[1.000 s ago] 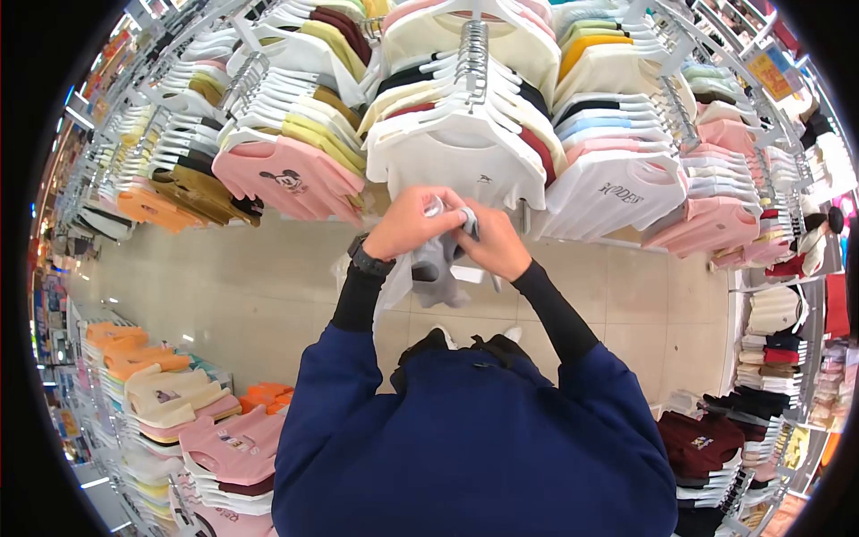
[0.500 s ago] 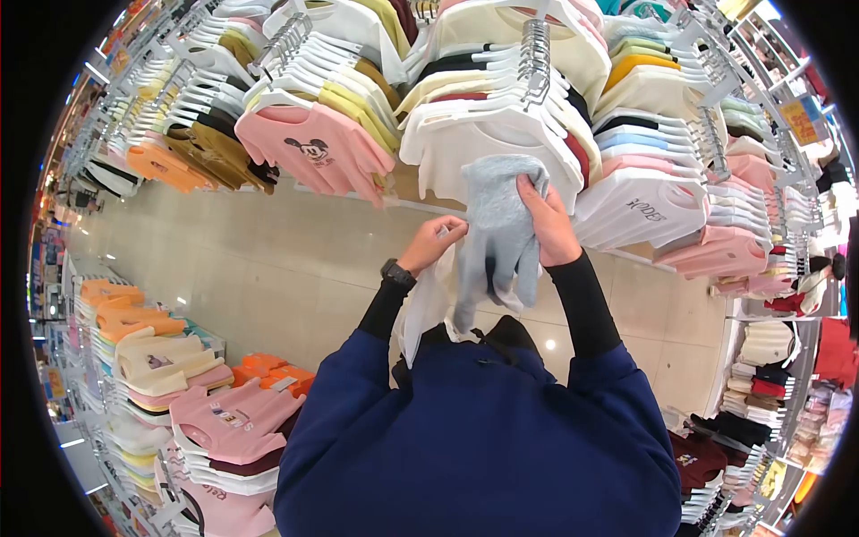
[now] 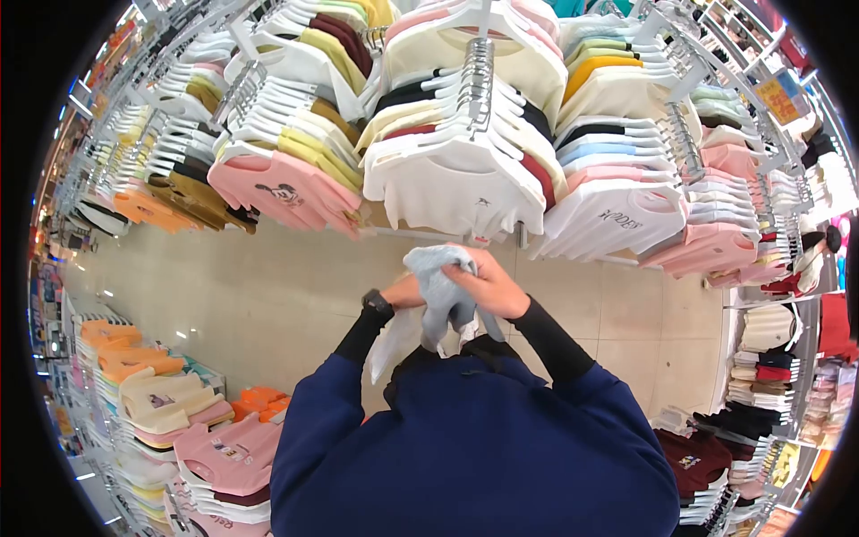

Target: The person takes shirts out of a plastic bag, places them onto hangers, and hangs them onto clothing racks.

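In front of my chest, my right hand [image 3: 490,283] is closed on a pale grey fuzzy glove [image 3: 433,279], its finger-like ends hanging down. Behind it, my left hand [image 3: 404,292] comes in from the left, its fingertips hidden by the grey fabric. A thin white sheet, like a plastic bag [image 3: 392,345], hangs below the left hand, which appears closed on it. Just beyond both hands, a white long-sleeved top [image 3: 447,192] hangs at the front of a rack.
Racks of children's tops line the far side, including a pink top with a mouse print [image 3: 282,188] and a white lettered top [image 3: 617,219]. Folded and hung clothes, such as a pink top [image 3: 228,452], stand at lower left. Tiled floor [image 3: 250,295] runs between the racks.
Both hands have come down and closer to my body with the grey glove, which is now more bunched. My left hand has gone behind the fabric. The view has shifted slightly.
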`<state>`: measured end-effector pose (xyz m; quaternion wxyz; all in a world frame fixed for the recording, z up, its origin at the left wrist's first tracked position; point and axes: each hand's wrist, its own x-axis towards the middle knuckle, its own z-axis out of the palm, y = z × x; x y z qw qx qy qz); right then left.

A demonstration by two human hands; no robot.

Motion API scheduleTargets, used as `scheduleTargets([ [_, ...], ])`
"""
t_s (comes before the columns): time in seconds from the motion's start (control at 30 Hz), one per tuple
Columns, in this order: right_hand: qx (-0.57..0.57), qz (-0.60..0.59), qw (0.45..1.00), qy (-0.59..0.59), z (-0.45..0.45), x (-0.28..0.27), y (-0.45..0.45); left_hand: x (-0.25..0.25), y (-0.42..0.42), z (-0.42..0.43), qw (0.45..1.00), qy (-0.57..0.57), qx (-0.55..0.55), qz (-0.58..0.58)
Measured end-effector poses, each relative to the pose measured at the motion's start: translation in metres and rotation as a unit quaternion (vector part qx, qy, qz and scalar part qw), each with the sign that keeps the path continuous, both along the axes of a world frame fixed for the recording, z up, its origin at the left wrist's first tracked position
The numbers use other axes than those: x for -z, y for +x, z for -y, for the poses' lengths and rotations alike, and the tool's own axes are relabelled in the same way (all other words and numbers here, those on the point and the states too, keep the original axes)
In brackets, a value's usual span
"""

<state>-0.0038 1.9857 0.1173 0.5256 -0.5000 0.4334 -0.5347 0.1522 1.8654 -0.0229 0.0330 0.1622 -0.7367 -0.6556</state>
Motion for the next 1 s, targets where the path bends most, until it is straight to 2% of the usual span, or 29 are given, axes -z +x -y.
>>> scheduleTargets([
  [0.07,0.022,-0.011,1.0,-0.015,-0.001,-0.006,-0.007,0.019,-0.008,-0.002,0.998,0.014,-0.044,-0.034],
  [0.1,0.03,-0.032,0.999,-0.027,-0.003,-0.008,-0.013,0.05,-0.007,0.009,0.989,-0.121,-0.069,-0.047],
  [0.13,0.039,-0.053,0.997,-0.039,-0.004,-0.008,-0.021,0.058,-0.002,0.018,0.985,-0.08,-0.155,0.013],
  [0.2,0.078,-0.106,0.991,-0.04,-0.013,-0.006,-0.038,0.065,0.011,0.032,0.938,0.005,-0.324,0.127],
  [0.27,0.148,-0.153,0.976,-0.042,-0.023,-0.003,-0.06,0.029,0.03,0.036,0.871,0.228,-0.435,-0.004],
  [0.33,0.244,-0.191,0.95,-0.041,-0.035,0.0,-0.079,0.009,0.049,0.04,0.791,0.379,-0.463,-0.125],
  [0.43,0.324,-0.233,0.916,-0.033,-0.041,0.024,-0.109,-0.041,0.058,0.04,0.79,0.457,-0.361,-0.193],
  [0.5,0.316,-0.256,0.913,-0.034,-0.041,0.049,-0.126,-0.105,0.024,0.024,0.805,0.304,-0.49,-0.141],
  [0.53,0.314,-0.265,0.911,-0.032,-0.042,0.056,-0.13,-0.121,0.013,0.018,0.8,0.222,-0.547,-0.109],
  [0.57,0.295,-0.261,0.919,-0.006,-0.043,0.06,-0.135,-0.111,0.031,0.027,0.848,0.122,-0.509,-0.078],
  [0.67,0.279,-0.32,0.904,-0.049,-0.033,0.062,-0.14,-0.12,0.018,0.037,0.824,-0.162,-0.537,-0.079],
  [0.7,0.263,-0.343,0.901,-0.038,-0.028,0.063,-0.142,-0.126,0.011,0.04,0.799,-0.176,-0.571,-0.063],
  [0.77,0.233,-0.386,0.892,-0.014,-0.019,0.072,-0.14,-0.108,0.008,0.059,0.8,-0.146,-0.573,-0.099],
  [0.87,0.178,-0.456,0.871,0.047,-0.009,0.078,-0.135,-0.116,0.0,0.058,0.808,-0.095,-0.569,-0.118],
  [0.97,0.069,-0.441,0.893,-0.062,0.005,0.106,-0.144,-0.119,0.002,0.055,0.81,-0.116,-0.564,-0.111],
  [1.0,0.156,-0.457,0.87,-0.097,0.019,0.088,-0.142,-0.118,0.006,0.057,0.81,-0.134,-0.561,-0.111],
])
